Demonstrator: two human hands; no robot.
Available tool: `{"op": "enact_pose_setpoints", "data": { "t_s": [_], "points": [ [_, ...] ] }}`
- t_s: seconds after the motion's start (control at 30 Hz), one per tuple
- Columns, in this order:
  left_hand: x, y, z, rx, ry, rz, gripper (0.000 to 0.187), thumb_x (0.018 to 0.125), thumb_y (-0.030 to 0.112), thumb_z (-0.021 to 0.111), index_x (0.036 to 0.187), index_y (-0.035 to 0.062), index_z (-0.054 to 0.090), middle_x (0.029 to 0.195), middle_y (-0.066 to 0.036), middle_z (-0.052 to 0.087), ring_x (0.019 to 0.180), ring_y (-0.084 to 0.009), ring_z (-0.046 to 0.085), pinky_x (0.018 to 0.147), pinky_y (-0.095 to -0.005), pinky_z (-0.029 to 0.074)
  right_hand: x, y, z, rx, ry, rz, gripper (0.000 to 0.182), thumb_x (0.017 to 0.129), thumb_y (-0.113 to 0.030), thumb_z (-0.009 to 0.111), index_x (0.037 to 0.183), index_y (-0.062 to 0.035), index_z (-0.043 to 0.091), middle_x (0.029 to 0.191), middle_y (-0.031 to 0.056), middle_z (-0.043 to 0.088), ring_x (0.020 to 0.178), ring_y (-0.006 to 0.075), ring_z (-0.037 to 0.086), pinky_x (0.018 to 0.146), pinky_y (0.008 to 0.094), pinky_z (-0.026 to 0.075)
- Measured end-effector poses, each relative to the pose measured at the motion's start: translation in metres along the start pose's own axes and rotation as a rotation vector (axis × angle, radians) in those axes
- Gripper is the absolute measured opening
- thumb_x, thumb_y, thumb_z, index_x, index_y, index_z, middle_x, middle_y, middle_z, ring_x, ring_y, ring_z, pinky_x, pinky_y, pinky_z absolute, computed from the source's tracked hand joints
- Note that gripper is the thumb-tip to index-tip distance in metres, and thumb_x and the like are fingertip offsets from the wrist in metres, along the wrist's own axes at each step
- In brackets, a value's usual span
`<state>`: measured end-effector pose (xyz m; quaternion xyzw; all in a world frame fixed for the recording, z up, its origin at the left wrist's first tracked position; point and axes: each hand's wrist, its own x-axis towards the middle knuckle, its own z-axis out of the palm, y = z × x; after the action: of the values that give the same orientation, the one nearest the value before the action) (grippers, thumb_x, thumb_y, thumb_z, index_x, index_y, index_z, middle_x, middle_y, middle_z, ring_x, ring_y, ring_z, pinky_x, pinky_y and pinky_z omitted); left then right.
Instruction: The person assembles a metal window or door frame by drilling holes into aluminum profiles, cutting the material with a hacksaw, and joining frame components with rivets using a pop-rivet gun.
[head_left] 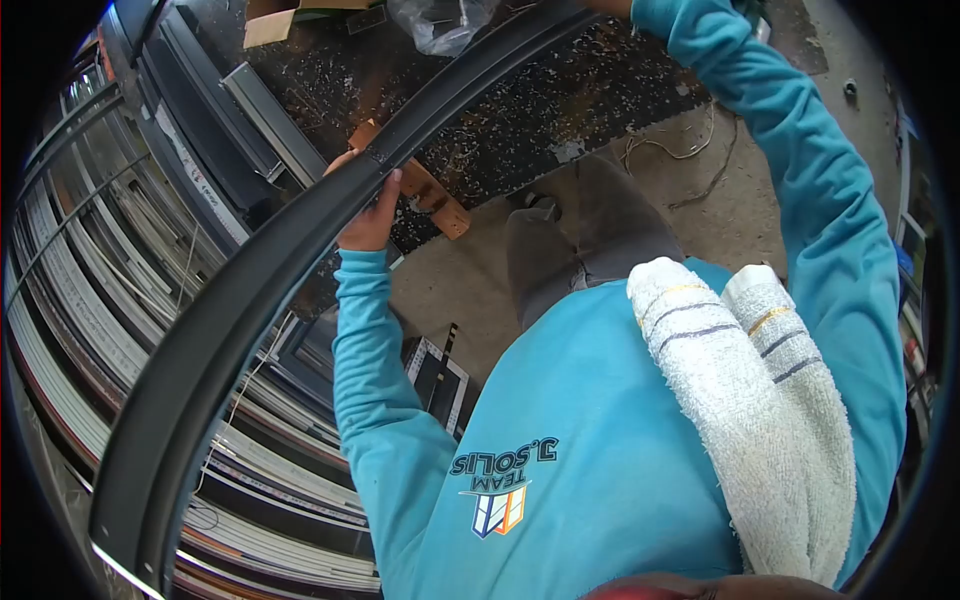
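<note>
A long black channel-shaped profile (270,240) runs across the view from the lower left to the top middle, bowed by the wide lens. My left hand (372,215) is closed around its middle, thumb on the near edge and fingers partly hidden behind it. At the top edge, my right hand (606,5) meets the far part of the profile; most of that hand is cut off and its fingers do not show. Beneath the profile, close to my left hand, is a brown wooden piece (436,197) with dark marks.
A rack of long profiles (90,290) fills the left side. Below the profile is a dark surface (520,140) strewn with pale chips. A clear plastic bag (440,25) and a cardboard box (268,25) lie at the top. A white towel (740,400) hangs over my chest.
</note>
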<state>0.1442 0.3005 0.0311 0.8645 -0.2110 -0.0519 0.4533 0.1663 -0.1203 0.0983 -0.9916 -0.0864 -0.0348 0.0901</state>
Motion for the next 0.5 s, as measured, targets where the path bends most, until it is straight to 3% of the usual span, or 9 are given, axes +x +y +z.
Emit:
{"op": "enact_pose_setpoints", "data": {
  "t_s": [0.03,0.07,0.13,0.17,0.2,0.23,0.3,0.4,0.5],
  "points": [
    [0.000,0.002,0.003,0.090,0.023,0.068,0.053,0.077,0.018,0.084,0.119,-0.0012,0.060,0.114,-0.015,0.063,0.101,-0.0246,0.066,0.091,-0.0353,0.053,-0.002,-0.012,0.007,0.012,0.129,-0.046,0.034,0.076,-0.014,0.061,0.107,-0.0017,0.058,0.104,0.0200,0.059,0.101,0.0386,0.057,0.089,0.0472,0.046],
    [0.001,0.005,0.004,0.178,0.043,0.135,0.052,0.077,0.018,0.084,0.119,-0.0013,0.061,0.115,-0.015,0.063,0.103,-0.0256,0.066,0.091,-0.0356,0.053,0.000,-0.020,0.015,0.124,0.105,-0.078,0.039,0.075,-0.014,0.061,0.112,-0.0030,0.058,0.109,0.0193,0.054,0.105,0.0377,0.053,0.091,0.0471,0.043],
    [0.002,0.005,0.004,0.273,0.046,0.223,0.048,0.077,0.016,0.083,0.117,-0.0011,0.064,0.118,-0.017,0.064,0.105,-0.0276,0.065,0.094,-0.0372,0.052,-0.004,-0.049,0.035,0.415,0.204,-0.267,0.037,0.074,-0.015,0.064,0.108,-0.0045,0.058,0.104,0.0169,0.055,0.101,0.0345,0.054,0.091,0.0470,0.042],
    [0.002,0.000,0.002,0.279,0.028,0.245,0.045,0.076,0.014,0.083,0.115,-0.0008,0.065,0.118,-0.017,0.064,0.107,-0.0287,0.065,0.096,-0.0384,0.050,-0.014,-0.073,0.042,0.504,0.048,-0.208,0.043,0.076,-0.001,0.070,0.117,-0.0077,0.059,0.107,0.0136,0.062,0.104,0.0334,0.060,0.090,0.0412,0.048],
    [0.002,-0.002,-0.001,0.287,0.009,0.268,0.043,0.076,0.013,0.082,0.114,-0.0005,0.067,0.119,-0.018,0.065,0.109,-0.0297,0.065,0.098,-0.0397,0.049,-0.014,-0.089,0.047,0.490,0.160,-0.354,0.041,0.071,-0.001,0.071,0.110,-0.0081,0.059,0.108,0.0118,0.061,0.106,0.0333,0.060,0.092,0.0427,0.048],
    [0.001,-0.004,-0.004,0.275,-0.005,0.280,0.042,0.076,0.013,0.082,0.113,-0.0002,0.067,0.119,-0.018,0.065,0.109,-0.0302,0.065,0.099,-0.0401,0.049,-0.022,-0.106,0.069,0.568,0.091,-0.369,0.041,0.069,-0.005,0.072,0.108,-0.0095,0.061,0.112,0.0106,0.060,0.108,0.0307,0.059,0.093,0.0419,0.047],
    [0.005,-0.005,-0.004,0.244,-0.038,0.320,0.041,0.076,0.013,0.081,0.113,0.0005,0.067,0.119,-0.018,0.065,0.109,-0.0312,0.065,0.099,-0.0408,0.049,-0.028,-0.137,0.086,0.475,0.117,-0.412,0.036,0.070,-0.011,0.073,0.104,-0.0119,0.061,0.110,0.0070,0.059,0.109,0.0265,0.058,0.093,0.0391,0.047],
    [0.002,-0.002,0.004,0.275,0.054,0.285,0.039,0.076,0.015,0.082,0.110,0.0009,0.068,0.117,-0.016,0.065,0.109,-0.0313,0.064,0.098,-0.0414,0.049,-0.025,-0.155,0.093,0.444,0.133,-0.268,0.033,0.071,-0.021,0.074,0.102,-0.0144,0.063,0.106,0.0033,0.059,0.108,0.0220,0.057,0.092,0.0363,0.046],
    [0.002,-0.005,0.006,0.422,0.066,0.309,0.040,0.075,0.015,0.083,0.109,0.0011,0.068,0.116,-0.015,0.065,0.109,-0.0304,0.064,0.097,-0.0407,0.049,-0.028,-0.156,0.097,0.390,0.151,-0.268,0.035,0.071,-0.019,0.074,0.103,-0.0155,0.061,0.107,0.0016,0.058,0.109,0.0211,0.057,0.093,0.0360,0.046]
  ]
}}
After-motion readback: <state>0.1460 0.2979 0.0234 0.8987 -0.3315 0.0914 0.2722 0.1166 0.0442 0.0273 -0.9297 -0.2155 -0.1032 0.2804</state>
